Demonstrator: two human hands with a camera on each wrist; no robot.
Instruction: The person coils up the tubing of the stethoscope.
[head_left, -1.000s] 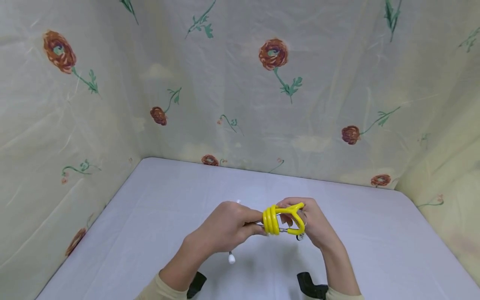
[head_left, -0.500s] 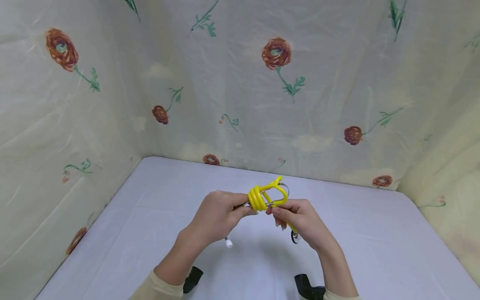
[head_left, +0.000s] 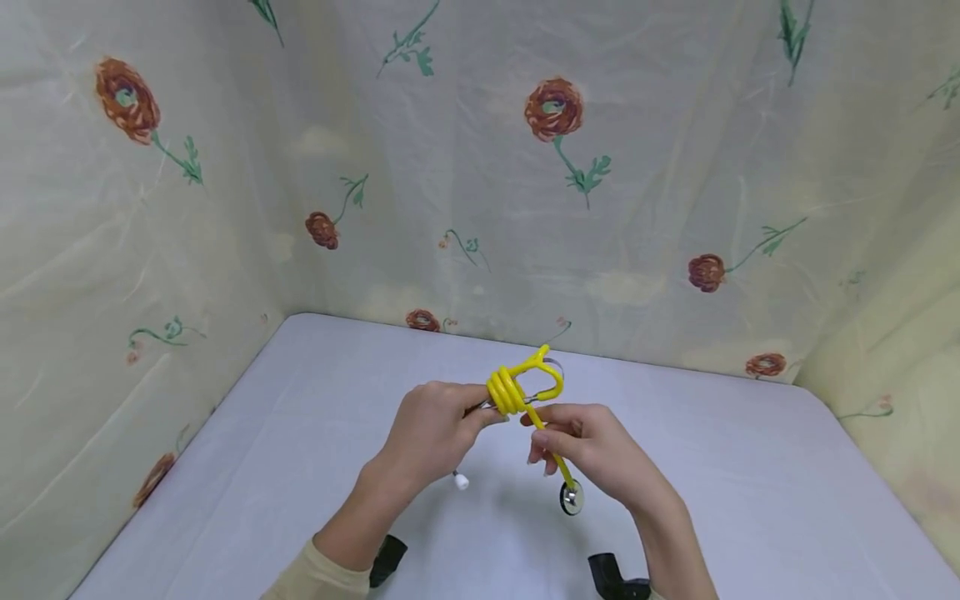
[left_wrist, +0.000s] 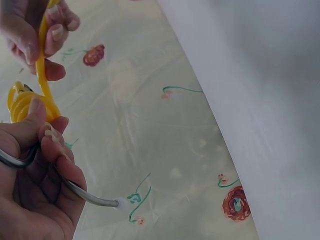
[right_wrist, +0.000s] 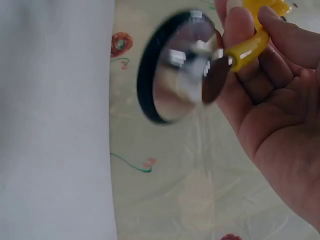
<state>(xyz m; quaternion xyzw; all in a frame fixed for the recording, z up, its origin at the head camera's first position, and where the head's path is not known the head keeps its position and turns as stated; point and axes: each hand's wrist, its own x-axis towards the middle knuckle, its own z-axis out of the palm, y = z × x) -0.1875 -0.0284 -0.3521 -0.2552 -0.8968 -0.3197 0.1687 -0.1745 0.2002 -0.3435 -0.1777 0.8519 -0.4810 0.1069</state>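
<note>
A stethoscope with yellow tubing (head_left: 507, 390) is held up over the table, its tube wound in several coils round its metal ear tubes (left_wrist: 92, 197). My left hand (head_left: 431, 429) grips it just left of the coils, thumb and fingers pinching the metal. One white ear tip (head_left: 461, 481) sticks out below that hand. My right hand (head_left: 600, 442) holds the free end of the tube between thumb and fingers. From this end hangs the round silver chest piece (head_left: 572, 497) with its dark rim, blurred in the right wrist view. The left palm hides part of the ear tubes.
A table with a white cover (head_left: 337, 358) lies beneath both hands. Flower-printed cloth (head_left: 480, 167) surrounds it at the back and sides. Black angular pieces (head_left: 615, 577) show beside both wrists at the bottom of the head view.
Both hands have moved left and slightly up with the stethoscope. My right hand has gone from the yellow loop down onto the free tube end, and the chest piece now hangs lower, in full view.
</note>
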